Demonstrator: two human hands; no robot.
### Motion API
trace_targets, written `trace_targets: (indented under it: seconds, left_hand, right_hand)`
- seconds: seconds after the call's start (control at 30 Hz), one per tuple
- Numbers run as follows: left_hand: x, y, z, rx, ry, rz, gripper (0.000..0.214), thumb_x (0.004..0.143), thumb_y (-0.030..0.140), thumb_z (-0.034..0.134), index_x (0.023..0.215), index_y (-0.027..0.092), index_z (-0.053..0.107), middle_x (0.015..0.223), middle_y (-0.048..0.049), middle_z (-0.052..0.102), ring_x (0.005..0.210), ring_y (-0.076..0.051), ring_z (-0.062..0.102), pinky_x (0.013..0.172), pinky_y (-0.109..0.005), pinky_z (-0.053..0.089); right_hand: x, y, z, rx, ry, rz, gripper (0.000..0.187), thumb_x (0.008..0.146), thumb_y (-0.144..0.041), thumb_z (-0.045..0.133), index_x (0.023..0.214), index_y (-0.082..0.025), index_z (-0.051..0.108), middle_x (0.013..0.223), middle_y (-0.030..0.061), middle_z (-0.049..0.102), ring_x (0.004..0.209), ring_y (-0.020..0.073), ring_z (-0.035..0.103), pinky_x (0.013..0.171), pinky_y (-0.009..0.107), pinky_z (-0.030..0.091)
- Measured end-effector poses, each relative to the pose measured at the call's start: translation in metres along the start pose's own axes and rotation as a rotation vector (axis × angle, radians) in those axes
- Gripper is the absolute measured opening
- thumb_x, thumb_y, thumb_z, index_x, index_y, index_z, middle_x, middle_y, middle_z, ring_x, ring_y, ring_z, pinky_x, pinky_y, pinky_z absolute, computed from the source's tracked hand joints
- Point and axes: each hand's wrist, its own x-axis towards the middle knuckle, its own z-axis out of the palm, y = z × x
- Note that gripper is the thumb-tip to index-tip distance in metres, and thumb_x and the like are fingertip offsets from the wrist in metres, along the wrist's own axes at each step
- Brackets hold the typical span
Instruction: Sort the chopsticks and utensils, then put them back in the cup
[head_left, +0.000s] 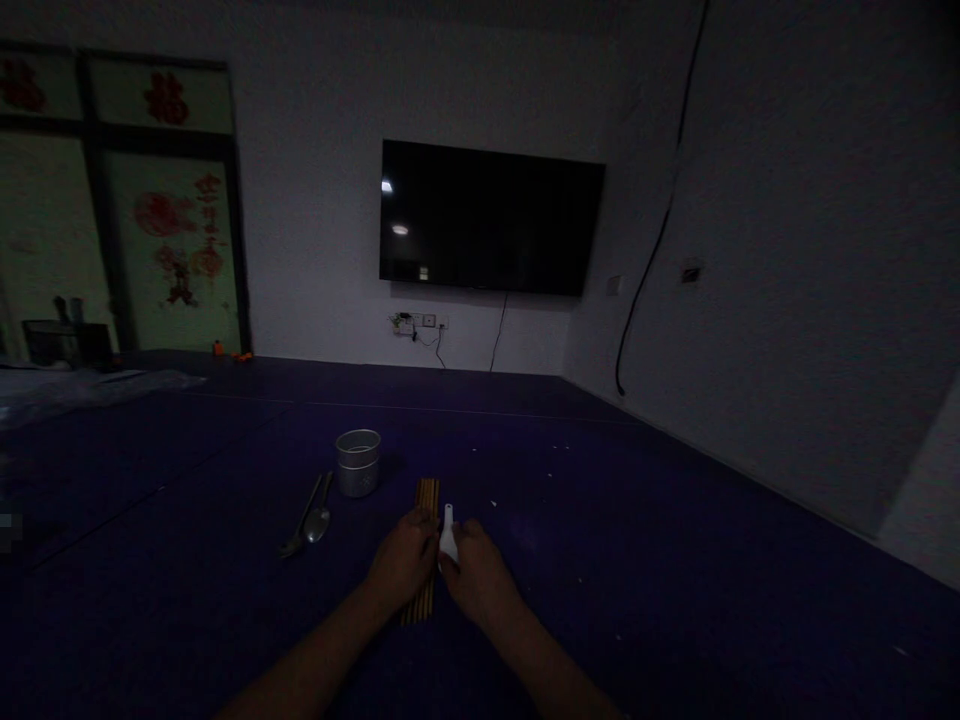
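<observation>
Several wooden chopsticks (427, 490) lie side by side in a bundle on the dark blue surface. My left hand (406, 556) is closed over their middle, fingers curled, and covers part of them. Just to the right, a white spoon (448, 541) with a short handle points away from me. My right hand (478, 569) grips it from the right side, thumb and fingers closed at its edge. The two hands are close together, and some fingertips are hard to make out in the dim light.
A metal cup (358, 466) stands upright left of the chopsticks. Beside it lie a metal spoon (318, 522) and another long metal utensil (301, 520). Small white scraps dot the blue surface (637, 560). Clear plastic sheeting (97, 388) lies far left. A television (491, 220) hangs on the back wall.
</observation>
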Motion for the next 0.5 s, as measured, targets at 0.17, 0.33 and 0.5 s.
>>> trace_targets:
  seconds: [0.17, 0.33, 0.5]
  left_hand:
    - [-0.001, 0.000, -0.001, -0.012, 0.002, 0.025, 0.034, 0.088, 0.018, 0.036, 0.107, 0.016, 0.064, 0.118, -0.0104, 0.061, 0.116, -0.019, 0.052, 0.102, -0.030, 0.037]
    - [0.000, 0.004, -0.006, 0.006, 0.017, 0.050, 0.032, 0.088, 0.017, 0.035, 0.099, 0.017, 0.064, 0.111, -0.0085, 0.063, 0.107, -0.017, 0.056, 0.095, -0.027, 0.040]
    - [0.000, 0.005, -0.024, 0.197, 0.222, -0.064, 0.034, 0.092, 0.030, 0.031, 0.085, 0.019, 0.062, 0.089, -0.0079, 0.066, 0.091, -0.019, 0.060, 0.082, -0.029, 0.044]
  right_hand:
    - [0.000, 0.001, 0.000, 0.007, 0.012, -0.003, 0.032, 0.081, -0.016, 0.048, 0.110, -0.011, 0.061, 0.108, 0.0144, 0.060, 0.102, 0.0226, 0.057, 0.088, 0.029, 0.041]
    - [0.000, 0.002, 0.002, 0.013, 0.026, -0.008, 0.034, 0.084, -0.020, 0.048, 0.115, -0.011, 0.059, 0.109, 0.0140, 0.059, 0.102, 0.0226, 0.057, 0.089, 0.028, 0.040]
    - [-0.002, 0.000, -0.003, -0.010, 0.081, 0.000, 0.041, 0.088, -0.024, 0.045, 0.127, -0.012, 0.051, 0.112, 0.0137, 0.058, 0.103, 0.0224, 0.057, 0.087, 0.028, 0.041]
